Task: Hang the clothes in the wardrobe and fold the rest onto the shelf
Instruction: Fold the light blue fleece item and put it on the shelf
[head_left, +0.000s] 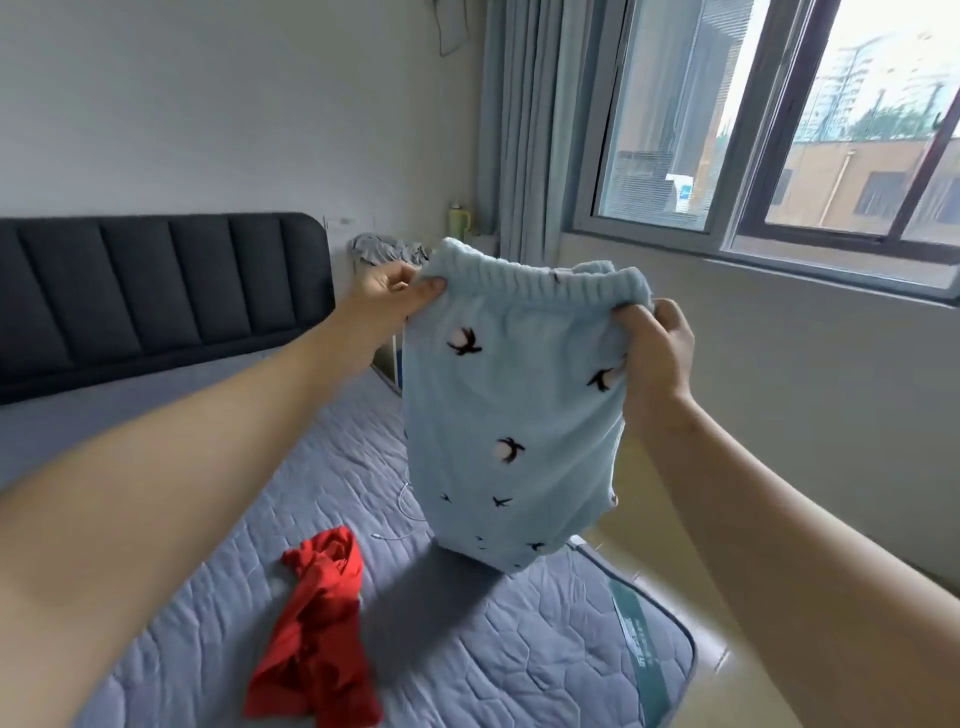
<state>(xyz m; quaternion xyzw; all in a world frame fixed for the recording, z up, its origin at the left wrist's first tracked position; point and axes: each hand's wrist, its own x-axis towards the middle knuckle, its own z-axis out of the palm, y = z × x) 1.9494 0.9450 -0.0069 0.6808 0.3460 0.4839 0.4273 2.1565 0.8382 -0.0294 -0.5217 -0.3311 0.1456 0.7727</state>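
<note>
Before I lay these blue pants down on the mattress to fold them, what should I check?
1. Left hand pinches one waistband corner: ok.
2. Right hand grips the other corner: ok.
3. Blue pants hang flat from the waistband: ok.
4. Bare mattress below them: ok.
5. Red garment lies apart from the pants: ok.
6. White cable lies on the mattress close by the pants: not ok, it may get caught.

Bright window (753, 119) daylight, blue garment (514, 415) casts soft shadow on mattress (467, 649), edges warped
</note>
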